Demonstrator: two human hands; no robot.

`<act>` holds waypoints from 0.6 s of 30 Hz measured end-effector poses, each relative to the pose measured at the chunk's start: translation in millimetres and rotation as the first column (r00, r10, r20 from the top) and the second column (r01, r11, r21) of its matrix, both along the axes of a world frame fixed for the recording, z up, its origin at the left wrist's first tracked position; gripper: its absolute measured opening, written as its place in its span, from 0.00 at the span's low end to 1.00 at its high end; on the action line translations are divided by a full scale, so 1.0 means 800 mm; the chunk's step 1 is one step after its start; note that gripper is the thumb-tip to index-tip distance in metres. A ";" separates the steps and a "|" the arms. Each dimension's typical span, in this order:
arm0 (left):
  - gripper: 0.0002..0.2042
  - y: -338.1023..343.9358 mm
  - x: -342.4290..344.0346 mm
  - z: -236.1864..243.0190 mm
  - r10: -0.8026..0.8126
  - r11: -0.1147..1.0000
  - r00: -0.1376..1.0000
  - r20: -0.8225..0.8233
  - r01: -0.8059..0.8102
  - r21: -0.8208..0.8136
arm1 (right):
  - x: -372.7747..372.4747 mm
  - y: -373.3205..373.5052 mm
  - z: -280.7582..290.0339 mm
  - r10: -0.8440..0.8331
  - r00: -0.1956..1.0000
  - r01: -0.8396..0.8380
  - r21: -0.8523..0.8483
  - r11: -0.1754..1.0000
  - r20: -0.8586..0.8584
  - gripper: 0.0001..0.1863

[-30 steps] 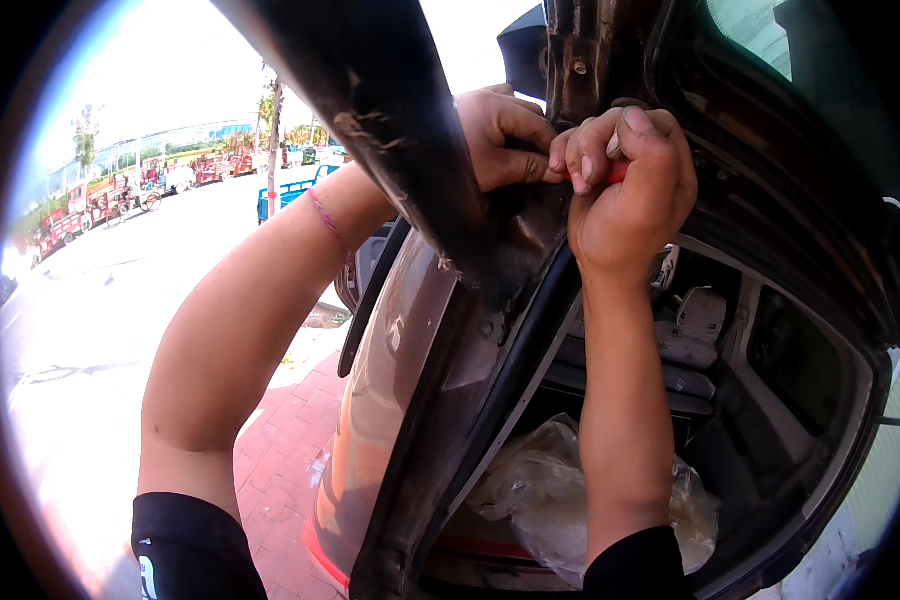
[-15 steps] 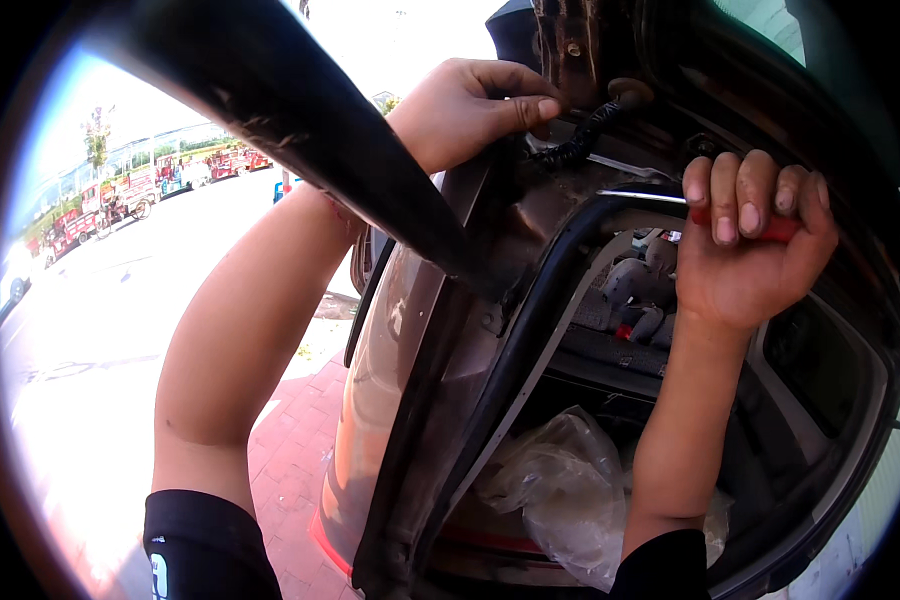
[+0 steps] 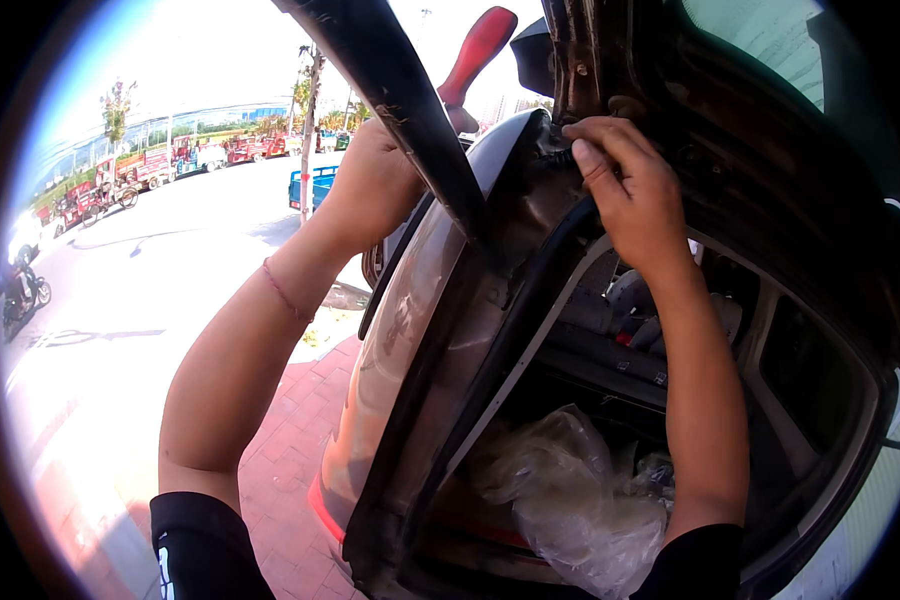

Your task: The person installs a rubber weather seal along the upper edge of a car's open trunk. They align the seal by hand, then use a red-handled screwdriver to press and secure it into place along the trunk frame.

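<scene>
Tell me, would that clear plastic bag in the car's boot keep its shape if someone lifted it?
Probably not. The clear plastic bag looks thin and crumpled, so it would likely sag and rustle. It seems light for its bulk, though its contents are unclear. Its glossy film may feel slippery.

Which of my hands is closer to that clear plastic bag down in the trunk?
Right, narrowly. The right hand is up at the tailgate hinge, above the clear plastic bag. The left hand, holding a red-handled tool, is as high but further left, outside the car body.
</scene>
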State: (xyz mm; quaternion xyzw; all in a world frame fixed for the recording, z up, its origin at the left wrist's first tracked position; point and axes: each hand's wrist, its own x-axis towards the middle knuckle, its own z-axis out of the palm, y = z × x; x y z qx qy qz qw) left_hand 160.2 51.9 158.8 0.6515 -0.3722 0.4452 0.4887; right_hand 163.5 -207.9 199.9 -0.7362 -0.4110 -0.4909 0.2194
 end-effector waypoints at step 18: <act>0.20 -0.045 0.000 -0.051 0.151 0.976 0.976 -0.159 -0.173 -0.132 | 0.035 0.011 0.003 -0.309 0.851 0.463 -0.327 0.824 0.425 0.10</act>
